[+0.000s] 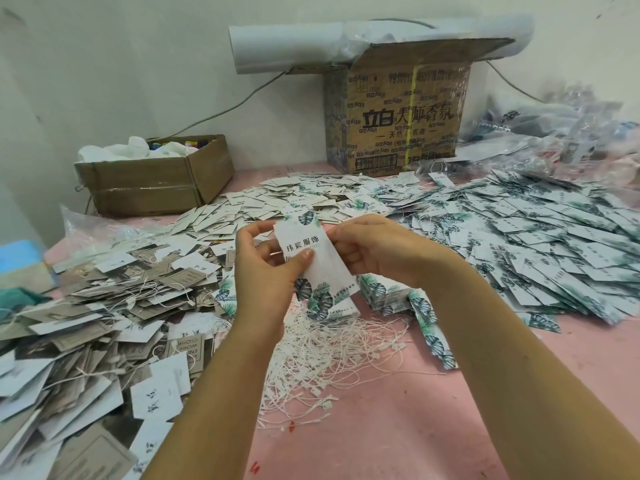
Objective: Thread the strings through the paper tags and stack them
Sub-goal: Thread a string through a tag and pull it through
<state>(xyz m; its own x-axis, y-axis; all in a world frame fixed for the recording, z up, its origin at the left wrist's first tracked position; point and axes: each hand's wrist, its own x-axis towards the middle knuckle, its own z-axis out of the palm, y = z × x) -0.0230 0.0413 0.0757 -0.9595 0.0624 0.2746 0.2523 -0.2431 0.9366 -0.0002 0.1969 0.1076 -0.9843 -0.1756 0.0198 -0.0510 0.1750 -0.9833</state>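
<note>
Now the left hand point(266, 271) and right hand point(377, 252) both pinch one tag point(308, 242); hold it flat, hole clear, for the strings point(329, 351).

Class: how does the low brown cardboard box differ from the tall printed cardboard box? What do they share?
The low plain brown cardboard box is squat; the tall printed cardboard box stands higher. The low box is unprinted; the tall box bears black characters and a yellow strap. The low box holds white wrapping; a white roll lies on the tall box. Both stand on the pink table.
</note>
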